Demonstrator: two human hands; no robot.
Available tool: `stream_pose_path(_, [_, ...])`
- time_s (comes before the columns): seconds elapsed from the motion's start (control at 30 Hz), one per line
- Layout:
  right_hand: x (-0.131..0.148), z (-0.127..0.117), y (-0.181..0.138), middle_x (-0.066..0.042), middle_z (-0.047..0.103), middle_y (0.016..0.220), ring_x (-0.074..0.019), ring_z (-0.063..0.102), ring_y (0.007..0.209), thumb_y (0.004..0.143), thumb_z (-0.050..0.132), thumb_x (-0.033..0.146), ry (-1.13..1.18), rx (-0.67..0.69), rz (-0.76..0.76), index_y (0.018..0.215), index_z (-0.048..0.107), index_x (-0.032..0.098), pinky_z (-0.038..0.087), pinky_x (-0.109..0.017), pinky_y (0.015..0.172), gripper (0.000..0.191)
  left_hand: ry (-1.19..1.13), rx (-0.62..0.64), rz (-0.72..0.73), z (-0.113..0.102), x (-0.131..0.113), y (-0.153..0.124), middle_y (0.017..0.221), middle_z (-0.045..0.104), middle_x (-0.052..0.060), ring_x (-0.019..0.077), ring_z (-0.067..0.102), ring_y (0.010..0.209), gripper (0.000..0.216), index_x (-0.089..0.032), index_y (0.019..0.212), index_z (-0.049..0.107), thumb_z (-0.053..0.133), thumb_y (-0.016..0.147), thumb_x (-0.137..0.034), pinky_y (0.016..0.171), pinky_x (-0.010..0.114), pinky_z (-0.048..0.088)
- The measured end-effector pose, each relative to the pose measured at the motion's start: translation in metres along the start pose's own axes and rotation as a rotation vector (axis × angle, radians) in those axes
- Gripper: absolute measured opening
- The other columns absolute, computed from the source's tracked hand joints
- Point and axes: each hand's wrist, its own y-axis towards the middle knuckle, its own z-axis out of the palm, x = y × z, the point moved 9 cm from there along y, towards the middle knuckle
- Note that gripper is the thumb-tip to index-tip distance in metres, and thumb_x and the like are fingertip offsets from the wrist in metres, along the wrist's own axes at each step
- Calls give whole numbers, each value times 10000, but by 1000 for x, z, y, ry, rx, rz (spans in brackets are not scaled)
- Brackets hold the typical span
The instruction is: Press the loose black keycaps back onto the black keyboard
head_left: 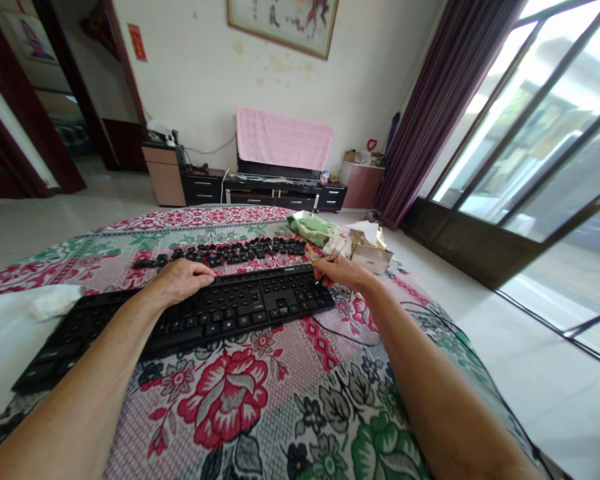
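A black computer keyboard (pixel 240 307) lies at a slant on a flowered cloth, with many keycaps off its upper rows and keys still seated along its lower rows. My left hand (pixel 180 280) is closed at the keyboard's back edge, its thumb and fingers resting on the rim. Over the right end, my right hand (pixel 341 272) is pinched down close to the keys. Whatever sits between its fingertips is too small to make out. Behind the keyboard, loose black keycaps (pixel 235 252) form a long, uneven band.
Right of the keycaps are a green plastic packet (pixel 310 227) and an open box (pixel 373 253) with white paper. White cloth or paper (pixel 25 333) lies at left. A black cable (pixel 345 333) crosses the flowered tablecloth (pixel 220 407). A low cabinet (pixel 275 197) stands beyond.
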Motion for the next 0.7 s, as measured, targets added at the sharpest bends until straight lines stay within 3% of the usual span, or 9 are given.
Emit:
stream_pose_path(0.17, [5,1,-2,-35,529,496,-116,494,465,709,415,277,-69,1,18,531,528,156,395,-233,450,243,-3,3,-7,0,1,0,748,670,-18,179,585,738,354,-243,836,674,479,616,-441,660,229,388])
stream_pose_path(0.37, [41,-2,-14,12,429,451,-75,363,445,735,438,360,-288,-117,-236,474,459,168,282,-222,438,325,-10,9,-13,0,-1,-1,728,667,-19,180,582,725,359,-240,826,675,475,611,-447,649,233,385])
stream_pose_path(0.53, [18,-3,-6,7,443,453,-78,396,414,789,358,429,-162,-84,-121,555,506,159,302,-225,426,387,-22,9,-1,1,0,-1,744,667,-21,173,581,723,353,-245,820,675,475,614,-451,668,228,387])
stream_pose_path(0.7, [25,-8,-3,9,446,467,-75,356,428,751,439,457,-300,-179,-208,564,519,162,266,-237,431,359,-13,10,-10,0,1,-1,737,666,-28,161,579,710,331,-254,819,673,480,619,-433,631,217,381])
